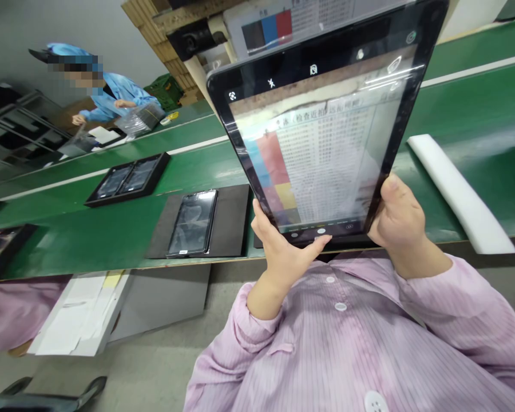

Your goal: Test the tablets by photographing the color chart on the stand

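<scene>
A large black-framed tablet [326,154] is held up in front of me, its screen lit with a camera view of a printed colour chart. My left hand [283,252] grips its lower left corner, the thumb over the bottom of the screen by the shutter button. At the lower right edge my right hand [401,214] is closed round the frame, with most fingers hidden behind it. Behind the tablet's top edge, part of the chart [268,31] with colour blocks shows. Another tablet [193,223], its screen dark, lies on a dark foam pad [232,220] to the left.
A green workbench [90,240] carries a black tray [129,177] with two tablets. A white foam strip [459,191] lies at right. Across the bench a person in blue [115,94] handles plastic-wrapped items. Papers [79,309] rest on a shelf below; another person's pink sleeve [17,309] is at far left.
</scene>
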`<state>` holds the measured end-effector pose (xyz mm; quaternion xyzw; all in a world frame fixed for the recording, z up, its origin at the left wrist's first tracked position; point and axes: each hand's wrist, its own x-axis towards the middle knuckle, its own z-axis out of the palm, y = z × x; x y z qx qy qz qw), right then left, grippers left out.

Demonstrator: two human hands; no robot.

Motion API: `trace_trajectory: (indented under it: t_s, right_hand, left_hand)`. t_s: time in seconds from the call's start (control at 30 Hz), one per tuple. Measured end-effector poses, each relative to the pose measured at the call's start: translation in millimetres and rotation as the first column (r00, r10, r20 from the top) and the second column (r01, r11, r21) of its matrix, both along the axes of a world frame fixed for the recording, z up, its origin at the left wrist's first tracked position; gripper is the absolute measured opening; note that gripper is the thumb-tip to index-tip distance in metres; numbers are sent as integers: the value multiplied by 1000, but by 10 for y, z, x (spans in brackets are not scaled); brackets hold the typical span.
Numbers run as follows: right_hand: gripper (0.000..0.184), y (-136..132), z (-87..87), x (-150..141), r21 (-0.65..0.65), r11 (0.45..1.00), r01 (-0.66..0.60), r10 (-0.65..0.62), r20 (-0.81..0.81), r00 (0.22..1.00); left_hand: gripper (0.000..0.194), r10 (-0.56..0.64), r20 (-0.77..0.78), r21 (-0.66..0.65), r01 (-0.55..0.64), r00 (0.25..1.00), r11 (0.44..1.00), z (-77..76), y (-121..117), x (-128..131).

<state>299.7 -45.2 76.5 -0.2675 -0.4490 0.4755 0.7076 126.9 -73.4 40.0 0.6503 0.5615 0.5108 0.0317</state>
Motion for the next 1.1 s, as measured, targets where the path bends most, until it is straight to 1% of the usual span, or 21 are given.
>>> trace_trajectory:
  t_s: [0.1,0.3,0.43,0.53,0.6,0.8,0.87,1.0,1.1]
  right_hand:
    - [34,0,5,8,6,1000,-3,3,0,1000]
    - [30,5,-4,10,44,998,-38,39,-8,999]
    - [34,4,4,7,10,1000,-12,12,2,1000]
    - [38,2,16,10,-15,1000,-2,3,22,1000]
    - [37,4,21,12,-12,1000,-12,13,21,1000]
    - [30,4,15,15,56,997,-49,49,0,999]
    - [31,-2,15,14,44,998,-35,35,-1,999]
    - [35,-5,22,12,4,1000,-1,1,4,1000]
    - [33,5,17,20,14,1000,-14,14,8,1000]
  left_hand:
    - [141,2,-18,3,-2,1000,1000,-11,3,4]
    - [138,-29,-59,34,31,998,999,-13,7,2]
    - [142,6,-37,7,-5,999,1000,-21,10,8]
    - [142,24,-32,20,-24,999,1000,-28,13,12]
    - [140,22,-35,30,-21,999,999,-29,14,12]
    - [133,6,-61,60,-3,998,998,-17,19,13]
    - [131,3,-70,79,2,998,997,-15,22,14]
    - [140,-6,-62,62,10,998,998,-22,19,14]
    - [143,-17,-52,41,19,999,999,-27,11,11]
